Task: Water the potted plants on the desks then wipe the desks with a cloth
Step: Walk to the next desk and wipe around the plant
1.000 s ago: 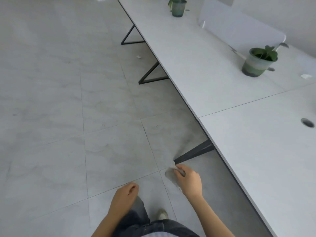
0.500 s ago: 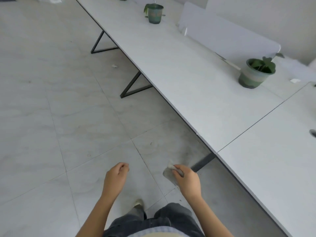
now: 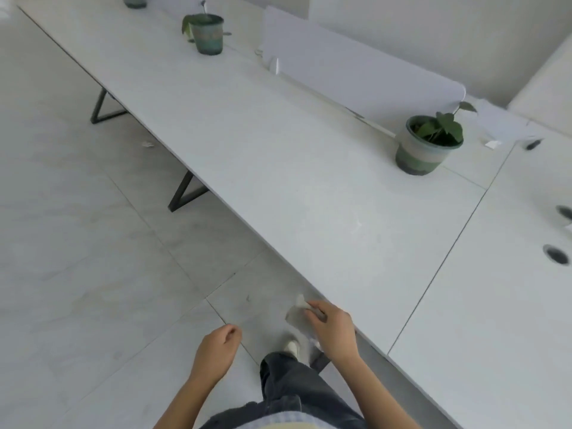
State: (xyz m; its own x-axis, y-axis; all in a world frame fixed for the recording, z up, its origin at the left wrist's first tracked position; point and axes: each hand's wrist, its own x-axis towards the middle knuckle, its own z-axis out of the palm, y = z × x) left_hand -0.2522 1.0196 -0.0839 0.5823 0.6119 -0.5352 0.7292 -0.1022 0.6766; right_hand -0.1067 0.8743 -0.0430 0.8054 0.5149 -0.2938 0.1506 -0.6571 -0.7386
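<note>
My right hand (image 3: 332,331) grips a small grey-white cloth (image 3: 296,314) just off the front edge of the long white desk (image 3: 263,144). My left hand (image 3: 216,348) hangs over the floor with its fingers curled and nothing in it. A potted plant (image 3: 428,144) in a green and grey pot stands at the right rear of the desk. Another potted plant (image 3: 205,34) stands farther along it. Only the base of a third pot (image 3: 133,0) shows at the top edge.
A white divider panel (image 3: 356,72) runs along the back of the desk. An adjoining desk (image 3: 495,305) on the right has round cable holes (image 3: 556,254). Dark angled desk legs (image 3: 182,193) stand on the grey tiled floor (image 3: 77,243). A scrap (image 3: 148,144) lies on the floor.
The view has swung right and nearer to the desk, so the plants sit closer and more central. My right hand with the cloth has come up beside the desk edge.
</note>
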